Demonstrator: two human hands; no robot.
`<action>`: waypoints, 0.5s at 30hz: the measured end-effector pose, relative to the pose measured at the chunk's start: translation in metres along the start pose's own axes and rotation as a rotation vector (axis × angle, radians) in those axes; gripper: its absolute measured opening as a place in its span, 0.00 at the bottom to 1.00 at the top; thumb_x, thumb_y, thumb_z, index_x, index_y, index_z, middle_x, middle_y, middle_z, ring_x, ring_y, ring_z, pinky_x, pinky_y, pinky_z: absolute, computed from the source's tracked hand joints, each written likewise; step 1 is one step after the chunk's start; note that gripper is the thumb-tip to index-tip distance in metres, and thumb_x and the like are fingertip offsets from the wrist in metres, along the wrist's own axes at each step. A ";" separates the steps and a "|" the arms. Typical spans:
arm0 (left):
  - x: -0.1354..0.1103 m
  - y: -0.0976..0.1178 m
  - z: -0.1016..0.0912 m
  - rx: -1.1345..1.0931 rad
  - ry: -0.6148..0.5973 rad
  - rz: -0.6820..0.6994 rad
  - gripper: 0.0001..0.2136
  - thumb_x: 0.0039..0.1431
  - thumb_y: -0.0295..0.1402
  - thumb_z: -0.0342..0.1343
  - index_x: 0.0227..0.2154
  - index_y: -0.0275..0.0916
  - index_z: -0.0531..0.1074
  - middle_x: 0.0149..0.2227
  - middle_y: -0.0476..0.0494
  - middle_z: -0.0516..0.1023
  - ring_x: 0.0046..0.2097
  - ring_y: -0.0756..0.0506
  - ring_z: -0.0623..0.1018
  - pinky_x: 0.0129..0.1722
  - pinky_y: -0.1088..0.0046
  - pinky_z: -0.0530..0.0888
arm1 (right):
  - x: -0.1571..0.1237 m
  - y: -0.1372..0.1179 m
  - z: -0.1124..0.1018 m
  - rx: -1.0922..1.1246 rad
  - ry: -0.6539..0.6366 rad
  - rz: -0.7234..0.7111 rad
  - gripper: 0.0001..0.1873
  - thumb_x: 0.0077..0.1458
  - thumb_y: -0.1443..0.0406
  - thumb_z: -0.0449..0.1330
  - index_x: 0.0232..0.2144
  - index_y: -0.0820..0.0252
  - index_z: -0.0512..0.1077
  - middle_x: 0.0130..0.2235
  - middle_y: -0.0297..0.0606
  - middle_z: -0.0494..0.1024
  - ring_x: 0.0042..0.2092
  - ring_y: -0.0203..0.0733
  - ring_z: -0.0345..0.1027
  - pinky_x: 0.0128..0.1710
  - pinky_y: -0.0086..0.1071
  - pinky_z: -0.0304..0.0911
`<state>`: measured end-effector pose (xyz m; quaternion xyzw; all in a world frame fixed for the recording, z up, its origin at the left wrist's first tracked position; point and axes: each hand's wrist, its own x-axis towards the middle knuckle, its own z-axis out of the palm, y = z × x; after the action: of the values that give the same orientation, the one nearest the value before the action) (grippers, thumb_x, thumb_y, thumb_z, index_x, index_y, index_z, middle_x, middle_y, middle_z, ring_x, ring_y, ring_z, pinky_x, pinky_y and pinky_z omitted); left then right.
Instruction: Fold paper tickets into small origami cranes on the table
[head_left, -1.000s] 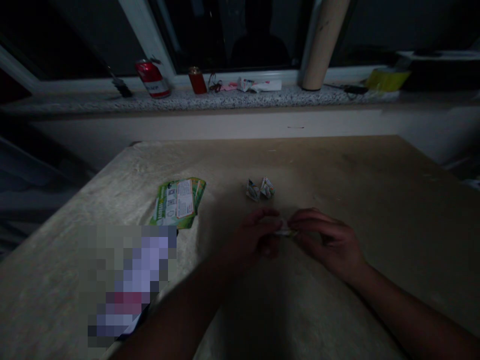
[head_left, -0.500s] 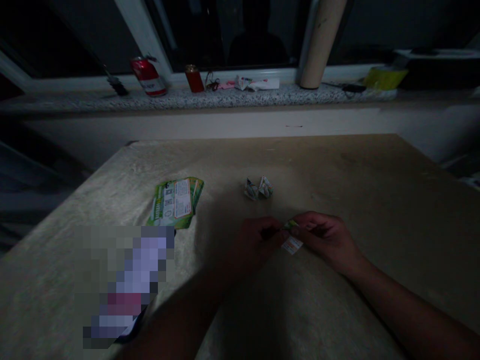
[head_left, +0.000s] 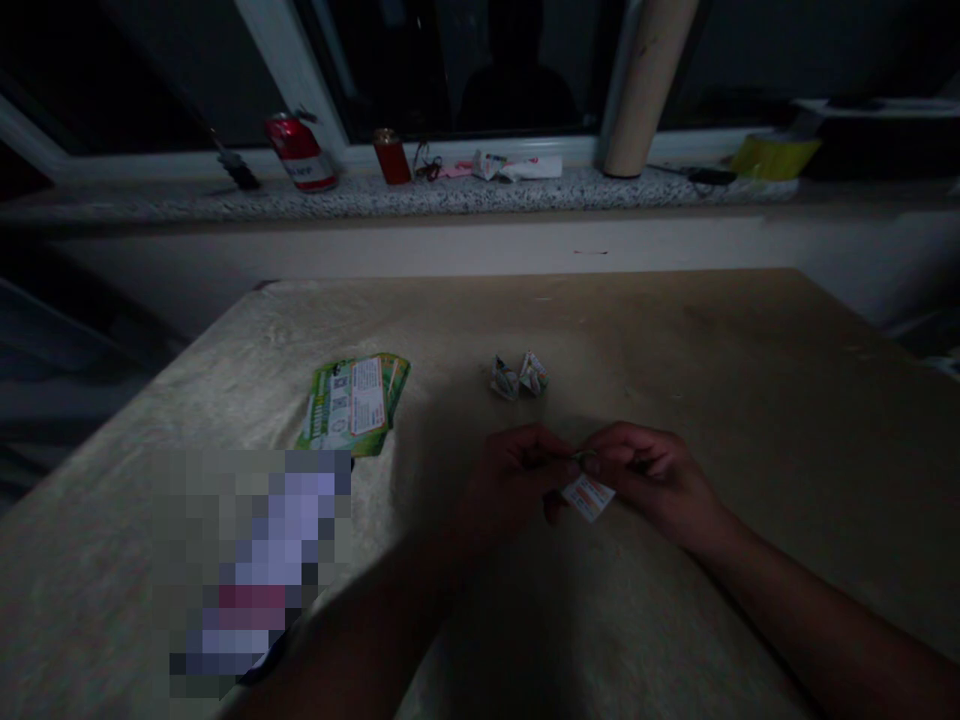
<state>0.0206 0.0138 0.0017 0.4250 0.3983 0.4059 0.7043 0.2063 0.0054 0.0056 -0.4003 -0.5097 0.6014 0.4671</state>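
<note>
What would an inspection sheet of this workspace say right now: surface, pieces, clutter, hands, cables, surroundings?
Surface: tabletop, dimly lit, brighter toward the left.
Job's things: printed paper piece between the hands; two small folded papers side by side beyond it.
Clutter: green printed sheets, overlapping, on the left; nearer, a pixelated item, unidentifiable.
Hands: left hand and right hand both pinch the paper piece.
Cables: dark thin tangle on the windowsill; cannot tell whether it is cable.
Surroundings: red can and brown tube on the windowsill; dark window behind.
</note>
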 end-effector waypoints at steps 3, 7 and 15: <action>-0.001 0.001 0.002 -0.043 -0.014 -0.001 0.09 0.47 0.32 0.68 0.25 0.36 0.73 0.20 0.52 0.75 0.19 0.53 0.71 0.17 0.79 0.69 | -0.002 0.000 0.000 -0.036 -0.013 -0.034 0.08 0.54 0.59 0.72 0.31 0.58 0.81 0.26 0.36 0.83 0.26 0.39 0.77 0.25 0.30 0.72; 0.001 -0.004 0.005 -0.136 0.000 0.001 0.08 0.46 0.32 0.67 0.25 0.37 0.72 0.19 0.53 0.75 0.17 0.53 0.70 0.16 0.80 0.67 | -0.002 0.004 0.000 -0.046 -0.008 -0.046 0.09 0.54 0.59 0.72 0.30 0.58 0.81 0.25 0.37 0.83 0.24 0.40 0.76 0.24 0.31 0.72; 0.001 -0.003 0.001 -0.038 0.023 0.105 0.10 0.51 0.35 0.68 0.31 0.36 0.74 0.23 0.48 0.80 0.21 0.51 0.75 0.20 0.78 0.71 | -0.002 0.000 -0.004 0.011 -0.098 0.057 0.11 0.54 0.59 0.72 0.34 0.61 0.81 0.24 0.36 0.83 0.24 0.37 0.75 0.25 0.29 0.72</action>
<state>0.0224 0.0138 -0.0011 0.4273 0.3756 0.4547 0.6853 0.2108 0.0049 0.0045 -0.3820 -0.5172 0.6362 0.4263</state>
